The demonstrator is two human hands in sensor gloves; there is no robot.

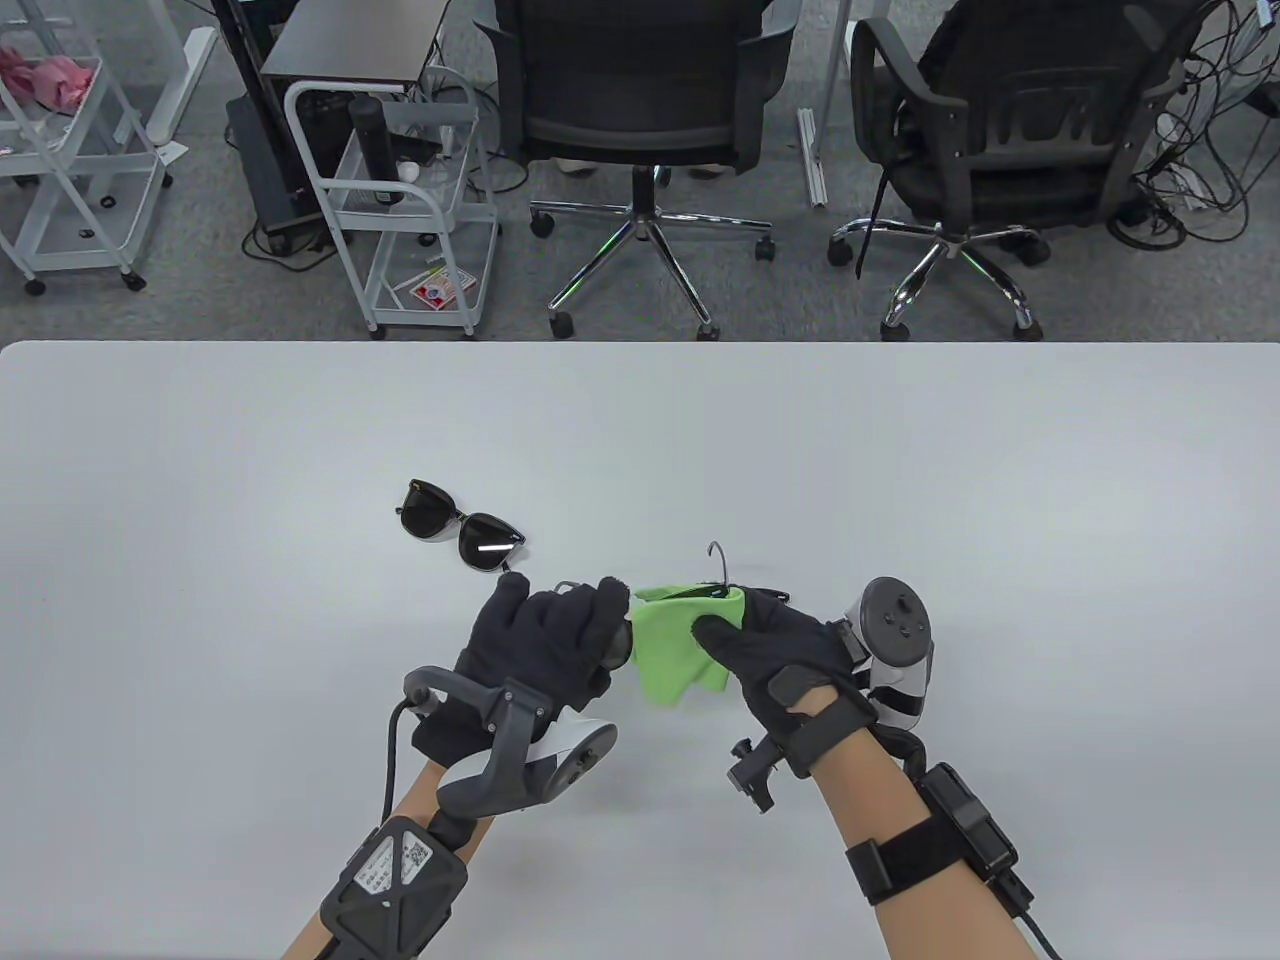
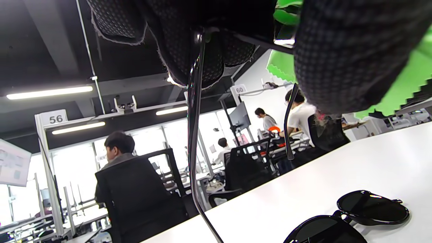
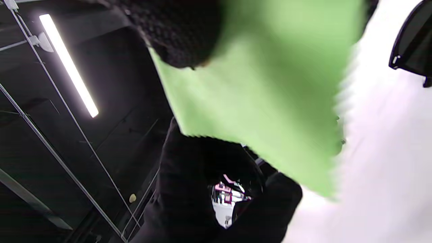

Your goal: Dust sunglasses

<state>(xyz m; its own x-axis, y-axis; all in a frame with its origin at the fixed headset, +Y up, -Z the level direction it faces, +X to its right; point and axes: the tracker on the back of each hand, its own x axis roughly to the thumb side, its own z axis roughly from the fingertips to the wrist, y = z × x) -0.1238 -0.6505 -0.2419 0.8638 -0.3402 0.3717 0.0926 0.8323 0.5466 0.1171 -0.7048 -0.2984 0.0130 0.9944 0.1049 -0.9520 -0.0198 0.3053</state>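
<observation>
Two pairs of dark sunglasses are in view. One pair (image 1: 460, 525) lies on the white table (image 1: 900, 480), left of centre; it also shows as the lying pair (image 2: 351, 219) and the lying pair (image 3: 413, 44). The other pair is held above the table between both hands, mostly hidden by a green cloth (image 1: 680, 645); one thin temple (image 1: 718, 565) sticks up. My left hand (image 1: 575, 620) grips that pair's left end, its temple (image 2: 194, 135) hanging below the fingers. My right hand (image 1: 740, 620) pinches the green cloth (image 3: 263, 94) round the lens, thumb on top.
Two black office chairs (image 1: 640, 110) stand beyond the table's far edge, with white wire carts (image 1: 410, 200) to their left. Cables lie on the floor at the far right. People sit at desks in the background of the left wrist view.
</observation>
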